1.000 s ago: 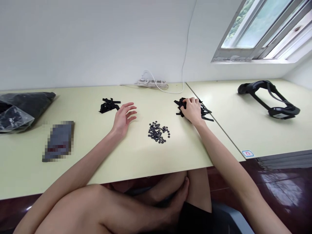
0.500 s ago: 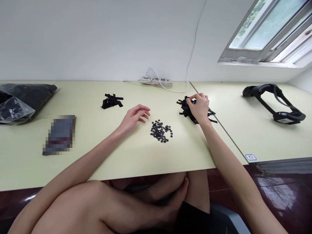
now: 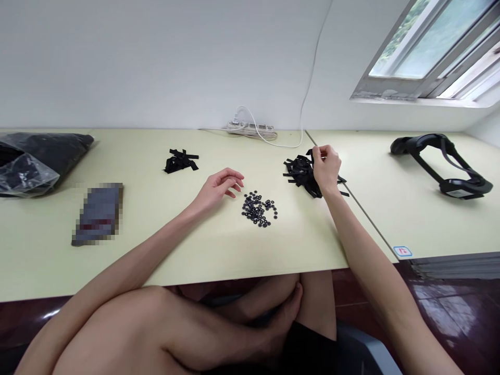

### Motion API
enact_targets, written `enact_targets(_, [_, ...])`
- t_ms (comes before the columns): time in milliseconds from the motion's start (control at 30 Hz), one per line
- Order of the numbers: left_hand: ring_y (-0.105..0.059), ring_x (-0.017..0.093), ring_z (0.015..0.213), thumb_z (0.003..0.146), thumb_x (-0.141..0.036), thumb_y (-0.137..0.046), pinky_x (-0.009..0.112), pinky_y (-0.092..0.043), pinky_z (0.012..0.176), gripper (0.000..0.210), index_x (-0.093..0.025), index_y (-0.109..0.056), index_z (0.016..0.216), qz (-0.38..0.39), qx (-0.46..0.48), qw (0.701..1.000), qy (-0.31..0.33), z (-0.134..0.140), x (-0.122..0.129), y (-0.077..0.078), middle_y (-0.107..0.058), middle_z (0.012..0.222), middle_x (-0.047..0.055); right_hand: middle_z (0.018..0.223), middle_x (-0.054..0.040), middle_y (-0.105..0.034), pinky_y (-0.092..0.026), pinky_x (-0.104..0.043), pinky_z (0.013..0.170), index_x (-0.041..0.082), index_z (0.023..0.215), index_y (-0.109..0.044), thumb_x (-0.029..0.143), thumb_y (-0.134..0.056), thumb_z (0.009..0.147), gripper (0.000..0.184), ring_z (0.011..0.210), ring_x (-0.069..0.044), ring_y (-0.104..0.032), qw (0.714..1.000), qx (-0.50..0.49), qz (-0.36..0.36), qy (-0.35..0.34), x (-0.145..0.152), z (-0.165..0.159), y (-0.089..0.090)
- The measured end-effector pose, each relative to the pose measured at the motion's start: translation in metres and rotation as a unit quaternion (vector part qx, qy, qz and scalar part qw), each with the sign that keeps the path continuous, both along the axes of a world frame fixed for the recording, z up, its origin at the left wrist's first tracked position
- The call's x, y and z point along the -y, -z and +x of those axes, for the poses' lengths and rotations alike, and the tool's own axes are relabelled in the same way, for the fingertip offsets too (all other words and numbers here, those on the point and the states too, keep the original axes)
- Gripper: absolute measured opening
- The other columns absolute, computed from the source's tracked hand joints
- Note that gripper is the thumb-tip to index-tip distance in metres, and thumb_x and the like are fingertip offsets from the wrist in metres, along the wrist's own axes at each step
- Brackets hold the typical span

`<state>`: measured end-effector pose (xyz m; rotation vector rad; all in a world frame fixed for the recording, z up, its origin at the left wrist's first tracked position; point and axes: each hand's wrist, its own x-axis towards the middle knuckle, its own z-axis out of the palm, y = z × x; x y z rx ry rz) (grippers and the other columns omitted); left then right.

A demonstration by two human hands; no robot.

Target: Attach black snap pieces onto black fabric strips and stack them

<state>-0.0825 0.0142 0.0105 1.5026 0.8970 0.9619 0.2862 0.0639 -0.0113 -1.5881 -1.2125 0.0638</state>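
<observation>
My right hand (image 3: 327, 167) is pinched at the upper right edge of a pile of black fabric strips (image 3: 300, 171). A short strip end (image 3: 311, 153) sticks out to the left of its fingertips. The hand hides part of the pile. My left hand (image 3: 223, 186) hovers or rests with loosely curled, parted fingers and holds nothing. Just right of and below it, many small round black snap-like discs (image 3: 255, 209) lie scattered on the table. A smaller heap of black strips (image 3: 180, 161) lies farther back, to the left.
A pale table (image 3: 219, 250) runs along the wall. On its left are a dark plastic bag (image 3: 50, 156) and a blurred-out flat item (image 3: 99, 213). A power strip (image 3: 250, 129) with a white cable stands at the back. Far right lies a black headset (image 3: 441, 161).
My right hand has moved slightly right from over the strip pile, now with a strip end showing at its fingertips. My left hand has hardly moved.
</observation>
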Motion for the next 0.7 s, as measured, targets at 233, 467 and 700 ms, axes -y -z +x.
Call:
enact_targets(233, [-0.077,0.018,0.096,0.101,-0.036,-0.072,0.030,-0.064,0.080,0.021,-0.023,-0.077,0.116,0.018,0.000,1.000,0.006,0.001,0.002,0.002,-0.080,0.119,0.009,0.082,0.0030,-0.063,-0.049,-0.030,0.067,0.026,0.089,-0.060,0.084,-0.089,0.078,0.066,0.069,-0.013,-0.052,0.910,-0.288,-0.029,-0.296,0.019,-0.047,-0.014])
enact_targets(467, [-0.080,0.024,0.113,0.102,-0.051,-0.079,0.036,-0.070,0.093,0.038,-0.026,-0.074,0.130,0.010,0.011,0.995,0.100,0.006,0.010,-0.003,-0.075,0.141,0.011,0.078,0.0031,-0.065,-0.054,-0.034,0.070,0.025,0.107,-0.073,0.073,-0.080,0.098,0.049,0.073,-0.016,-0.063,0.805,-0.182,-0.161,-0.542,0.074,-0.126,-0.022])
enact_targets(700, [-0.078,0.020,0.100,0.098,-0.041,-0.081,0.035,-0.069,0.090,0.021,-0.026,-0.077,0.113,0.020,0.017,0.997,0.074,0.005,0.007,0.000,-0.077,0.119,0.007,0.081,0.0002,-0.075,-0.055,-0.036,0.072,0.025,0.109,-0.074,0.068,-0.076,0.102,0.043,0.076,-0.018,-0.071,0.836,-0.159,-0.143,-0.505,0.083,-0.130,-0.021])
